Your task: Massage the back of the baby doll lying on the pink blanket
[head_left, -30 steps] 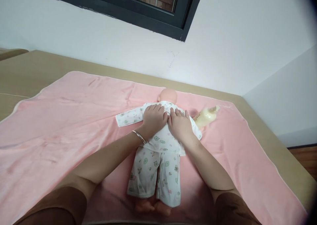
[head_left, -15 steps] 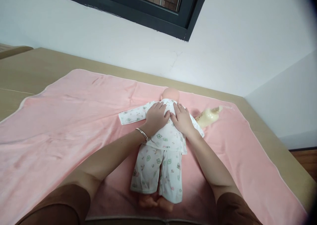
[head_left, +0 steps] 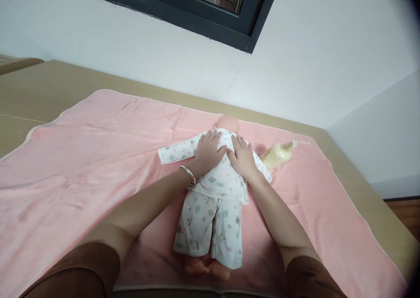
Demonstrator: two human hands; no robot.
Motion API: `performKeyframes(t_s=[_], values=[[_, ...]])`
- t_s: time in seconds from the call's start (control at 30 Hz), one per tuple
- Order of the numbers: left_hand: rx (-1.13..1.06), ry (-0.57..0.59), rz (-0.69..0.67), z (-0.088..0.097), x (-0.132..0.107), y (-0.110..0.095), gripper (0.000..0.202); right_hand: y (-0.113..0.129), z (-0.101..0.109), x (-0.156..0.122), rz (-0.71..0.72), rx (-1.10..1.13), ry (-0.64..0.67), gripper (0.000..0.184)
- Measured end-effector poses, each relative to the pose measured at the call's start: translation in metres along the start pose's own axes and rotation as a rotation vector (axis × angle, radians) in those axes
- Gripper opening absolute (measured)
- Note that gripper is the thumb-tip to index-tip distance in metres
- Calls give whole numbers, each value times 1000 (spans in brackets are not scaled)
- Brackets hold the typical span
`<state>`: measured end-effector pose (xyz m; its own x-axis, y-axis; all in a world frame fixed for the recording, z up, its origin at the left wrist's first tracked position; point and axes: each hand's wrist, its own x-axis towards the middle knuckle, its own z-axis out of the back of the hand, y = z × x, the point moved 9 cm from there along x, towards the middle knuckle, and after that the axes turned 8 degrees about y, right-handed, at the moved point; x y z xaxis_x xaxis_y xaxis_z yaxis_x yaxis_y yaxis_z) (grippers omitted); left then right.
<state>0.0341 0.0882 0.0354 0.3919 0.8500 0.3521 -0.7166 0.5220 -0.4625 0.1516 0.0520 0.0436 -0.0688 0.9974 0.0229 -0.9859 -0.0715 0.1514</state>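
A baby doll point(head_left: 218, 182) in white printed pyjamas lies on a pink blanket point(head_left: 108, 136), its head toward the wall and its feet toward me. The back of its head seems to be uppermost; no facial features show. My left hand point(head_left: 210, 151) rests flat on the left side of its upper back, fingers stretched out. On the right side, my right hand point(head_left: 243, 158) lies likewise, fingers spread. The thumbs point toward each other with a small gap. Beside the doll's right-hand sleeve lies a pale yellow bottle point(head_left: 278, 156) with a pump-like top.
The blanket covers much of a light wooden table point(head_left: 65, 81). Behind the table rises a white wall point(head_left: 183, 66) with a dark window frame point(head_left: 203, 24). Another wall meets it at the right.
Both hands stay on the doll's back with barely any movement. The whole view has shifted very slightly. The bottle lies where it was.
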Motion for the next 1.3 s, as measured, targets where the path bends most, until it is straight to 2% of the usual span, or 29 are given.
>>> performKeyframes(t_s=[0.1,0.2,0.33,0.47,0.6,0.77,1.13,1.3], values=[[14,-38,-64,7,-4,-7,42,7,2,-6,3,-31,-14,59],[43,-94,-134,18,-13,-19,30,23,7,-25,-54,-126,-51,57],[44,-137,-129,26,-21,-24,24,32,13,-39,-97,-180,-55,56],[22,-86,-10,19,-15,-13,33,14,9,-24,-100,-67,4,59],[-26,17,56,5,-6,-3,43,0,1,-9,-80,26,-17,62],[-32,40,38,1,-3,0,45,0,-5,-8,-68,65,-38,61],[-44,45,14,-2,0,1,47,0,-5,-8,-73,58,-37,61],[-48,3,-33,0,0,-1,45,-3,2,-7,-93,7,-13,61]])
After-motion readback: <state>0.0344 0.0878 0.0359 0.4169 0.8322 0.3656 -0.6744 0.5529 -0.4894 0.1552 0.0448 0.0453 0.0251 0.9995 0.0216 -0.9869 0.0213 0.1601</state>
